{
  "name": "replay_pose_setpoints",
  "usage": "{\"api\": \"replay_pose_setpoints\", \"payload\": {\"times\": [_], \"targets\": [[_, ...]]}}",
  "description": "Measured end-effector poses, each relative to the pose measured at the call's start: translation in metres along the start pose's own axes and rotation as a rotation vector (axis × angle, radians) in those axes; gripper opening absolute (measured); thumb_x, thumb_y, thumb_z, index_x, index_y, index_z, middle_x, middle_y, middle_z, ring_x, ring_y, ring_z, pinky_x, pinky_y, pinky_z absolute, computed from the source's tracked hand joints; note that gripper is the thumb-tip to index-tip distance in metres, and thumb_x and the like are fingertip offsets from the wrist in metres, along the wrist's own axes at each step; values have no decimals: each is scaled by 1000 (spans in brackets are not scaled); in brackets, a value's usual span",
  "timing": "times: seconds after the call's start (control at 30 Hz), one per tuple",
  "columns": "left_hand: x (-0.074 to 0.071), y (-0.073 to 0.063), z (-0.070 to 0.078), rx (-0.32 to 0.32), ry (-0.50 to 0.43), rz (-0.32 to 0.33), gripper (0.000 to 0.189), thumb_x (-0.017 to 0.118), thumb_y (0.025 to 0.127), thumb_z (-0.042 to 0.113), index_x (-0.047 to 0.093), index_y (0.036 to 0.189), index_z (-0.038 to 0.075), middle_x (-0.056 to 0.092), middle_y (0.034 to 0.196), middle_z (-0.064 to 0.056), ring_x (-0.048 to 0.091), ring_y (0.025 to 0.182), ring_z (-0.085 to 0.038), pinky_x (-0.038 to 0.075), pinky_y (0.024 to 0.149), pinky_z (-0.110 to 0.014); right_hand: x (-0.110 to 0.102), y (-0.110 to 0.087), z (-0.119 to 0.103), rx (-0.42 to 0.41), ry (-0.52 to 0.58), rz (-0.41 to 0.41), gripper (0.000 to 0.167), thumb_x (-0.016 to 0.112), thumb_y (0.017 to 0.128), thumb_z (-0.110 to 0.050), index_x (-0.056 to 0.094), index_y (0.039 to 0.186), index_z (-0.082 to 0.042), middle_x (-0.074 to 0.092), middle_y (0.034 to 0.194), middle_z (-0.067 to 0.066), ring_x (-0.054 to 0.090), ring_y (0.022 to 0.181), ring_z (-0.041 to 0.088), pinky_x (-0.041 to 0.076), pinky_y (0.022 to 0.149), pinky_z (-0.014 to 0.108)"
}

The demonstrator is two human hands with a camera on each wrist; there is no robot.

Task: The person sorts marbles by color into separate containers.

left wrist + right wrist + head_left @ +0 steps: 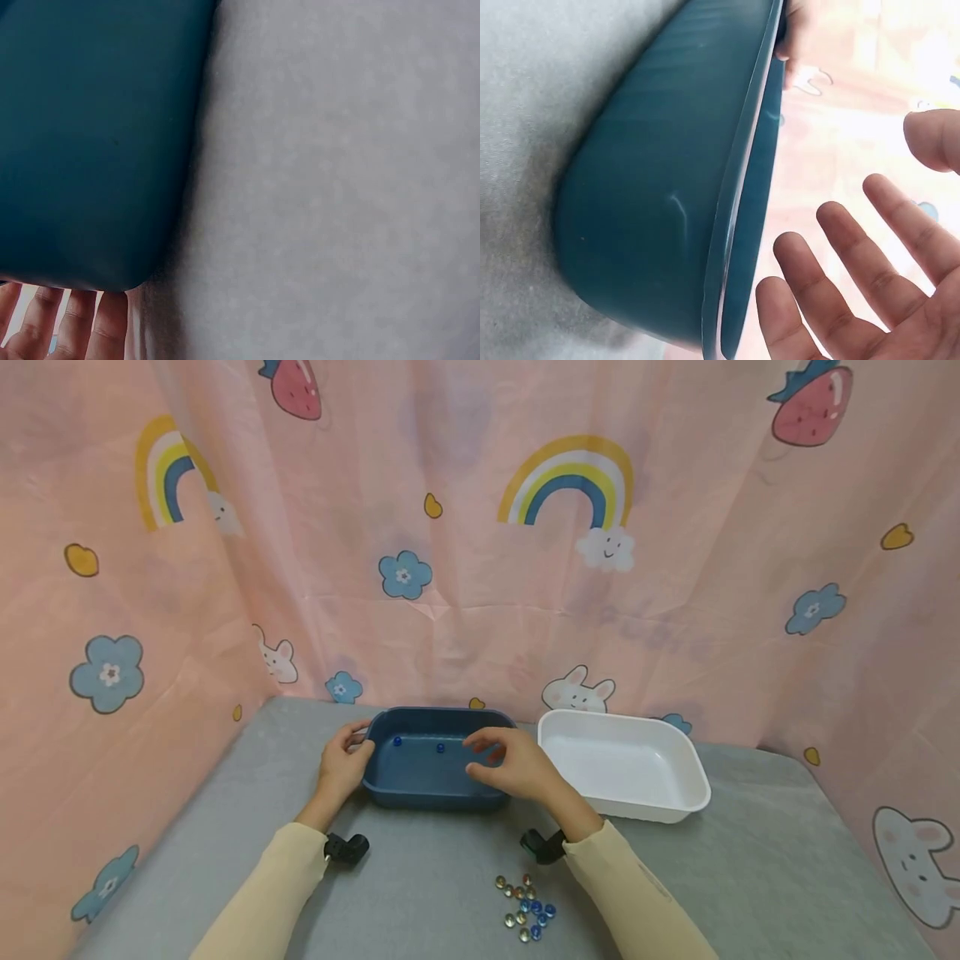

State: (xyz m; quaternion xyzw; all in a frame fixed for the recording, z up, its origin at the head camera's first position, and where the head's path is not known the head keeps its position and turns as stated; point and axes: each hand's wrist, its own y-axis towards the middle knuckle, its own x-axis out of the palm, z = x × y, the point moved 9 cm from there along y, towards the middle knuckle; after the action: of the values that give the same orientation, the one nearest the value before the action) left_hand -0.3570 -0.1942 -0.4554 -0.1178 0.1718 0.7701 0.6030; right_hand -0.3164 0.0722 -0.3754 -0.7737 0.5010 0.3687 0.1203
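A dark blue plastic basin (438, 797) stands on the grey cloth with two blue marbles (440, 748) lying apart inside it. My left hand (347, 764) holds the basin's left end. Its fingers (75, 322) lie against the end wall in the left wrist view. Over the right end of the same basin hovers my right hand (517, 764), fingers spread and thumb apart. In the right wrist view, its palm and fingers (855, 300) show nothing held. Nearer me, between the forearms, lies a loose group of blue marbles (536, 907) and amber-clear marbles (510, 920).
A white basin (622, 806) stands just right of the blue one, with no marbles visible in it. Grey cloth (787, 860) covers the table. A pink printed curtain (480, 635) hangs behind and at both sides.
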Motion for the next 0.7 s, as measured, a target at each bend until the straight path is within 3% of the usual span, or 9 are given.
{"api": "replay_pose_setpoints", "payload": {"times": [0.23,0.7], "targets": [[0,0,1,-7,4,-8,41,54,91,12,57,132,11,63,124,-23,62,106,-34,49,85,-40,-5,-13,-8,-25,1,6,31,70,86,-25,67,115,-18,68,110,3,65,92,27,52,76,33],[0,-1,2,-5,5,-4,41,56,90,13,58,131,12,64,122,-21,63,103,-33,49,79,-33,-13,-35,-16,-72,-54,50,27,71,84,-20,69,110,-19,70,107,1,67,85,23,51,66,22]]}}
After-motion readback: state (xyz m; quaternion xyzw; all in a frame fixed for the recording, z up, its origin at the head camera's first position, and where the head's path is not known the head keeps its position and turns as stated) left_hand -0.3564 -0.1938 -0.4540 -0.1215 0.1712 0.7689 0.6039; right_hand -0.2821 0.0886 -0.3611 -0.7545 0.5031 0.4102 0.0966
